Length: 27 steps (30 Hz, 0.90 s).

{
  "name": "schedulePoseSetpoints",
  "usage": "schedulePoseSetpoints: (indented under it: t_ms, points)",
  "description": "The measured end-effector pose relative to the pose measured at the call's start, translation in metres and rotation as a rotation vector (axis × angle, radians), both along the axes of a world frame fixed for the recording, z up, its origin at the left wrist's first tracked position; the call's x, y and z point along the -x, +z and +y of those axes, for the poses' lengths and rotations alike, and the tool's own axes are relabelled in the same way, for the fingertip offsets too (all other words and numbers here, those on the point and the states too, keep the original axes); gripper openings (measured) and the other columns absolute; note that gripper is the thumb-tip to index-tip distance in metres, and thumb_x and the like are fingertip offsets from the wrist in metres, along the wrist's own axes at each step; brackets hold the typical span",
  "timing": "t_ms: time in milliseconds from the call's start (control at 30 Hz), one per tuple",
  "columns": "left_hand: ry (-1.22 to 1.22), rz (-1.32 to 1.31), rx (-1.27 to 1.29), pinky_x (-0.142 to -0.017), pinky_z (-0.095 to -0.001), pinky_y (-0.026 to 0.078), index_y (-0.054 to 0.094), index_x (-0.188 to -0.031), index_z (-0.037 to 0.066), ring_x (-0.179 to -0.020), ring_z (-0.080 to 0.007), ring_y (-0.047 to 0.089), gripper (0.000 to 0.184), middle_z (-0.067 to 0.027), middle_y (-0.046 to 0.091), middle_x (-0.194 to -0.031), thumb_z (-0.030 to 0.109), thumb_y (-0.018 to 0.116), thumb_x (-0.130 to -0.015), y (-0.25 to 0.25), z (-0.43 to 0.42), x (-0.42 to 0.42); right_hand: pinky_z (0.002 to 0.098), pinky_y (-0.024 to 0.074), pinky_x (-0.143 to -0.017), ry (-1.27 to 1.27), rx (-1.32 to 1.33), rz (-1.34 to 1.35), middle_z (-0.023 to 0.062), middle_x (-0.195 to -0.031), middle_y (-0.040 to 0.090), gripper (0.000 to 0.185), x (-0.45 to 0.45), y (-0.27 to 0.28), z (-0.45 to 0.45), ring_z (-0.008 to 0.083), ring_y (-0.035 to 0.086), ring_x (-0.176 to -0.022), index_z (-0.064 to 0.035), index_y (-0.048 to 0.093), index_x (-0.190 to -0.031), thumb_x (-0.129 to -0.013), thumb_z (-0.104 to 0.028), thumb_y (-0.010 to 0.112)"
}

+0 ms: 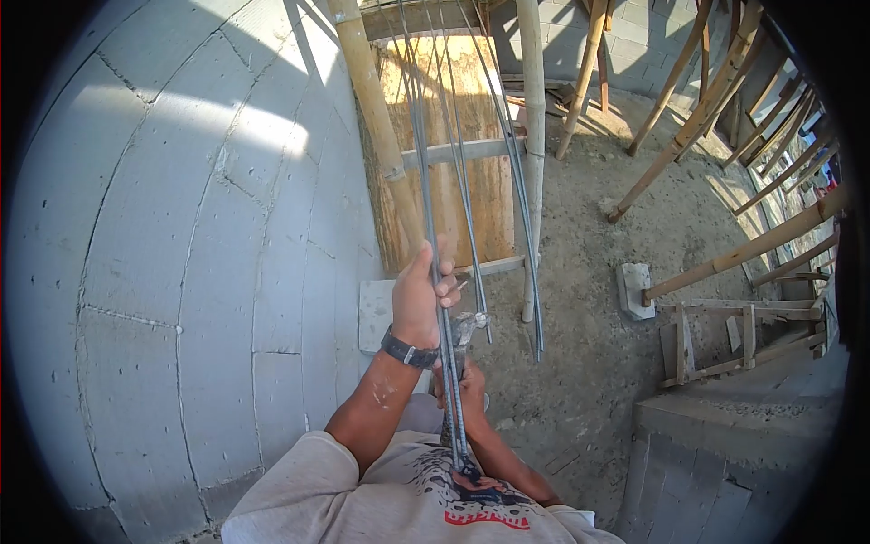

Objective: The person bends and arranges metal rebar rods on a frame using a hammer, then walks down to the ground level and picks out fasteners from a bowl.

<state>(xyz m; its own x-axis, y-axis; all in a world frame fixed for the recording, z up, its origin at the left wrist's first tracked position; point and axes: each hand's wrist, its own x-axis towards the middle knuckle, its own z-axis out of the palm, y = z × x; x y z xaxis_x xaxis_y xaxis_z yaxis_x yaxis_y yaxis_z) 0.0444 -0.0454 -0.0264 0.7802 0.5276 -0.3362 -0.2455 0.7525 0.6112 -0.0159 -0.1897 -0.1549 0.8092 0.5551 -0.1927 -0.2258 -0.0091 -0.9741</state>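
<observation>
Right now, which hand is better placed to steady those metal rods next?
Probably the left hand: it's wrapped around the rods, while the right hand, lower, seems busy gripping a tool.

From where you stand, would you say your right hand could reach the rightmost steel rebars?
Probably yes: the rightmost steel rebars end near the right hand, with nothing evident between, though the gripped rebars partly hide that hand, so whether it is free is unclear.

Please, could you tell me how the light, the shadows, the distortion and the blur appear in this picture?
Head view: wide-lens bending curves the block wall's joints, with black corners; head view: bright sun patches and hard shadows fall across the upper wall and wooden board; head view: slight smearing around the left hand, perhaps from motion.
</observation>
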Motion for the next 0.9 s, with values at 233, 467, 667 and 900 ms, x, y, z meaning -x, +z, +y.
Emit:
schedulePoseSetpoints:
  t_ms: [233, 467, 667, 900]
  points:
    - [0.024, -0.157, 0.232, -0.055, -0.0233, 0.048, 0.05, -0.129, 0.004, -0.066, -0.0075, 0.053, 0.033, -0.0004, 0.056, -0.088, 0.025, 0.052, -0.103, 0.014, 0.012, -0.006, 0.0303, 0.0433, -0.046, 0.129, 0.091, 0.376, 0.0053, -0.066, 0.06, 0.018, 0.014, 0.001, 0.013, 0.0133, 0.057, -0.054, -0.0004, 0.062, -0.099, -0.091, -0.016, 0.067]
    - [-0.275, 0.094, -0.155, -0.08, -0.0333, 0.055, 0.046, -0.133, 0.001, -0.098, -0.0177, 0.064, 0.036, -0.0109, 0.061, -0.113, 0.017, 0.052, -0.101, -0.04, -0.033, -0.098, 0.0384, 0.0525, -0.085, 0.109, -0.112, -0.21, 0.0157, -0.109, 0.067, 0.039, 0.039, -0.04, 0.033, 0.0269, 0.066, -0.098, 0.0, 0.062, -0.113, -0.085, -0.025, 0.074]
    - [-0.478, 0.187, -0.427, -0.08, -0.0352, 0.055, 0.043, -0.138, -0.007, -0.099, -0.0189, 0.065, 0.05, -0.0118, 0.063, -0.11, 0.022, 0.056, -0.099, -0.093, -0.059, -0.169, 0.0429, 0.0427, -0.101, 0.145, -0.007, -0.158, 0.0178, -0.126, 0.063, 0.052, 0.051, -0.072, 0.034, 0.033, 0.057, -0.121, 0.0003, 0.06, -0.124, -0.084, -0.028, 0.076]
    - [-0.52, 0.146, -1.002, -0.085, -0.0318, 0.052, 0.059, -0.129, -0.003, -0.096, -0.0182, 0.065, 0.049, -0.0105, 0.068, -0.106, 0.03, 0.066, -0.094, -0.039, 0.008, -0.115, 0.0303, 0.0473, -0.049, 0.266, 0.085, 0.301, 0.0077, -0.071, 0.063, 0.03, 0.029, -0.019, 0.036, 0.0153, 0.06, -0.056, -0.0013, 0.059, -0.107, -0.093, -0.027, 0.067]
